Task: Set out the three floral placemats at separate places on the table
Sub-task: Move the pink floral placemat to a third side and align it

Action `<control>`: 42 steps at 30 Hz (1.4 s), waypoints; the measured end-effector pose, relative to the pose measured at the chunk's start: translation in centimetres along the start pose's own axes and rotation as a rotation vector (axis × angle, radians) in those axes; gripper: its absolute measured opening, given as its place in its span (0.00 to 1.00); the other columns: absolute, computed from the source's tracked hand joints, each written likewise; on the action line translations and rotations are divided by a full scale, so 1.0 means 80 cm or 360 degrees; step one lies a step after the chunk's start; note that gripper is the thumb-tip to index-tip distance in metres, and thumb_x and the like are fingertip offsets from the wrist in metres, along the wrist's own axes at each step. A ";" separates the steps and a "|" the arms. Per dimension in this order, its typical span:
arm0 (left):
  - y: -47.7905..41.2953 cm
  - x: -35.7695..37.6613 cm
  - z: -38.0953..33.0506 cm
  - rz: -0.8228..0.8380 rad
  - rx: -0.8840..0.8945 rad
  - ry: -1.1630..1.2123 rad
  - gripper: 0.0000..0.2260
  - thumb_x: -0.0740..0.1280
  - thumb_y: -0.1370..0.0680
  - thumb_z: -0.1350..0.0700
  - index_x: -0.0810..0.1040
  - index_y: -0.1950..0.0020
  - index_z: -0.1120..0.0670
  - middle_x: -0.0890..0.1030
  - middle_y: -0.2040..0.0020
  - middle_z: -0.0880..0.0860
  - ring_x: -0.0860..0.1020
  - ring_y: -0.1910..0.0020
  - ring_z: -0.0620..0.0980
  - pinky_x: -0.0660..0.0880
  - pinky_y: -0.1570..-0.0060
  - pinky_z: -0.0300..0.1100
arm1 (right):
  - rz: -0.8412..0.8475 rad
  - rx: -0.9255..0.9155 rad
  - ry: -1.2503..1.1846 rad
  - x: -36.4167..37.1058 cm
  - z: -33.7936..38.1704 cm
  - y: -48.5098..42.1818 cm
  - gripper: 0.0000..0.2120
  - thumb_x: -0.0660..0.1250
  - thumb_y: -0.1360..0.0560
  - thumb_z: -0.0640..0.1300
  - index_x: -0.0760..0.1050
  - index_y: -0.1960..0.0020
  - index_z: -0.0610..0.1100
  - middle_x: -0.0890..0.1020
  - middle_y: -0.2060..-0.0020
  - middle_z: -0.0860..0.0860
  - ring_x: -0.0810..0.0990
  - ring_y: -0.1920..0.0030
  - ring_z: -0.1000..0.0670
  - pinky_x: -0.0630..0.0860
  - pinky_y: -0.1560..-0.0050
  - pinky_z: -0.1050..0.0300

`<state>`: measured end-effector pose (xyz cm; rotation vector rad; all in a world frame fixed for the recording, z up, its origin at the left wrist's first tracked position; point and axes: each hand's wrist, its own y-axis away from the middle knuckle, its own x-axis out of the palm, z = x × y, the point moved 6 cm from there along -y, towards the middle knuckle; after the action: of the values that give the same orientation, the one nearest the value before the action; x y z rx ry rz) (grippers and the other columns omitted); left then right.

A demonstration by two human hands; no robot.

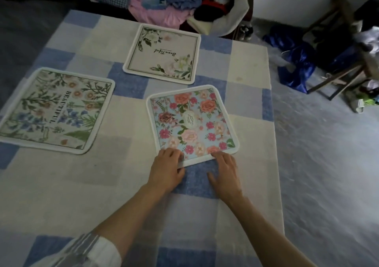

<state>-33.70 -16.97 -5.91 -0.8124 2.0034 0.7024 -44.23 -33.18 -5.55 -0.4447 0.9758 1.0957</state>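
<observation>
Three floral placemats lie apart on the blue-and-cream checked tablecloth (127,184). A cream mat with green stems and the word BEAUTIFUL (55,111) lies at the left. A pale mat with white flowers at its corners (163,54) lies at the far middle. A light blue mat with pink and orange roses (192,121) lies nearest me. My left hand (167,171) pinches that mat's near left corner, fingers on top and thumb at the edge. My right hand (224,174) rests with straight fingers on its near edge.
A heap of mixed clothes (164,2) rises just beyond the table's far edge. To the right, past the table's edge, the grey floor holds a blue plastic bag (295,61) and a wooden stool frame (340,61) with clutter.
</observation>
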 end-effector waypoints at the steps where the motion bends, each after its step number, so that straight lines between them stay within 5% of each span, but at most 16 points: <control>1: -0.004 0.002 -0.002 0.0030 0.0022 -0.0060 0.15 0.70 0.30 0.51 0.74 0.46 0.51 0.75 0.46 0.50 0.70 0.47 0.52 0.73 0.50 0.47 | -0.0011 -0.0061 0.0072 -0.001 -0.002 -0.008 0.29 0.74 0.34 0.42 0.69 0.34 0.47 0.74 0.39 0.47 0.71 0.38 0.43 0.73 0.38 0.46; 9: -0.031 0.007 -0.017 0.0095 0.0311 -0.0451 0.18 0.72 0.32 0.51 0.77 0.45 0.55 0.77 0.46 0.54 0.74 0.50 0.55 0.76 0.54 0.49 | 0.0091 -0.0165 0.0278 0.012 -0.032 -0.054 0.29 0.78 0.37 0.48 0.73 0.38 0.48 0.73 0.38 0.47 0.70 0.38 0.43 0.71 0.39 0.47; 15: -0.029 -0.004 -0.035 0.0102 0.0517 -0.0572 0.12 0.74 0.34 0.56 0.82 0.53 0.58 0.82 0.54 0.56 0.79 0.57 0.56 0.78 0.65 0.49 | 0.0100 -0.0337 0.0236 0.010 -0.027 -0.078 0.22 0.77 0.34 0.45 0.78 0.42 0.45 0.76 0.39 0.44 0.73 0.38 0.40 0.73 0.38 0.43; 21: -0.023 -0.020 -0.047 0.0054 0.0469 -0.0558 0.09 0.75 0.37 0.61 0.80 0.59 0.58 0.79 0.63 0.55 0.78 0.66 0.55 0.76 0.73 0.44 | -0.0010 -0.0646 0.0173 0.002 -0.008 -0.066 0.13 0.73 0.34 0.35 0.81 0.50 0.41 0.81 0.51 0.45 0.79 0.51 0.41 0.77 0.49 0.47; 29: -0.007 -0.056 -0.042 0.0038 0.0534 -0.0638 0.06 0.73 0.34 0.62 0.79 0.60 0.58 0.79 0.62 0.56 0.77 0.65 0.56 0.76 0.73 0.46 | -0.0135 -0.0507 0.0118 -0.002 -0.009 -0.040 0.14 0.70 0.31 0.36 0.80 0.46 0.46 0.80 0.53 0.48 0.77 0.53 0.45 0.75 0.54 0.52; 37: 0.052 -0.094 -0.014 -0.0001 0.0628 -0.0628 0.07 0.75 0.36 0.63 0.78 0.62 0.57 0.78 0.64 0.56 0.78 0.65 0.56 0.75 0.75 0.45 | -0.0169 -0.0456 0.0020 -0.001 0.050 0.023 0.12 0.72 0.37 0.30 0.79 0.56 0.42 0.80 0.61 0.45 0.79 0.61 0.42 0.77 0.61 0.52; 42: 0.101 -0.114 0.017 0.0005 0.0722 -0.0548 0.05 0.73 0.33 0.62 0.79 0.61 0.58 0.78 0.63 0.56 0.77 0.66 0.57 0.75 0.74 0.45 | -0.0165 -0.0328 0.0032 0.018 0.081 0.080 0.07 0.69 0.30 0.35 0.80 0.53 0.44 0.81 0.56 0.47 0.79 0.55 0.44 0.78 0.53 0.50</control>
<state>-35.17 -8.33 2.62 -0.3881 1.7513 0.3364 -46.93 -24.91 -2.38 -0.6679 0.8508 1.1040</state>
